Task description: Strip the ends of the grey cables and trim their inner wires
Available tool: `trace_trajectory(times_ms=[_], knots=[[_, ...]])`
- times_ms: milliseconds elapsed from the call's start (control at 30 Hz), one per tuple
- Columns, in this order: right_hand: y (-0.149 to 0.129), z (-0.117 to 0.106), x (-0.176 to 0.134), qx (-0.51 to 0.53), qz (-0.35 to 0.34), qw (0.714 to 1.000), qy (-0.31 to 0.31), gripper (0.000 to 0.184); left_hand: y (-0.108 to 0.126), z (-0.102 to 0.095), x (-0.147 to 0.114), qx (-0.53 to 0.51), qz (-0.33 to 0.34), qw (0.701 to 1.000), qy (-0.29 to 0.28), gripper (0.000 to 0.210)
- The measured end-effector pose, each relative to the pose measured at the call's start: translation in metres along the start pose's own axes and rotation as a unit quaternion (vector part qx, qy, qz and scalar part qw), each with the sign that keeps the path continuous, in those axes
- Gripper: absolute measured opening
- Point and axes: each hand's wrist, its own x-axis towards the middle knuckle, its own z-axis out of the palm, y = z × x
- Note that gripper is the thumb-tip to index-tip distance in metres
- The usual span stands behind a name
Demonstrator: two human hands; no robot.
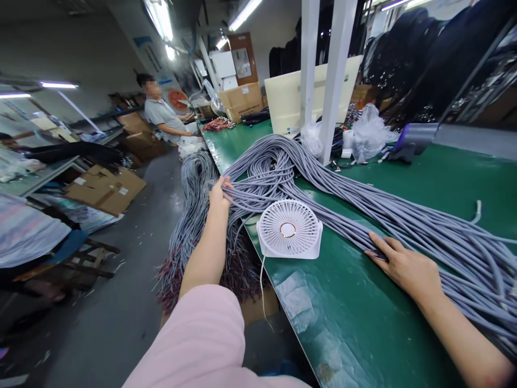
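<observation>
A thick bundle of long grey cables point(347, 188) runs over the green table, looping at the back and hanging down over the near left edge. My left hand point(220, 193) is closed round several cables at that edge, with its arm stretched out. Farther right, my right hand point(407, 267) is closed on a thinner strand of the same grey cables, its thumb and fingertips around them. Between my hands stands a small white fan point(288, 229), in front of the cables. Below the table edge hang cable ends with reddish wires point(177, 269).
White posts point(331, 81) rise from the table point(363, 334) behind the cables. A cream panel point(278, 102), plastic bags point(369, 134) and a purple-grey device point(414, 141) stand at the back. A seated person point(165, 116) works at the far left; cardboard boxes point(105, 188) lie on the floor.
</observation>
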Motion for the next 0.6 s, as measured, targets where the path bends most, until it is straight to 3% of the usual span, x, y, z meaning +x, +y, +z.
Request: trace_trajectory(times_ms=[133, 233, 300, 433, 600], knots=[[-0.001, -0.001, 0.001, -0.003, 0.002, 1.000, -0.009, 0.048, 0.031, 0.031, 0.014, 0.093, 0.111, 0.989, -0.009, 0.015], [-0.001, -0.001, 0.002, -0.003, 0.002, 1.000, -0.011, 0.048, 0.044, 0.036, 0.029, 0.192, 0.179, 0.964, 0.043, 0.019], [0.000, -0.001, 0.002, -0.001, 0.002, 1.000, -0.011, 0.049, 0.035, 0.025, 0.032, 0.268, 0.184, 0.940, 0.102, 0.028], [0.000, 0.000, 0.000, 0.008, 0.000, 1.000, -0.008, 0.049, -0.007, -0.013, 0.029, 0.407, 0.108, 0.888, 0.187, 0.039], [0.000, -0.001, 0.001, 0.010, 0.001, 1.000, -0.010, 0.051, -0.029, -0.032, 0.035, 0.499, 0.056, 0.840, 0.203, 0.054]])
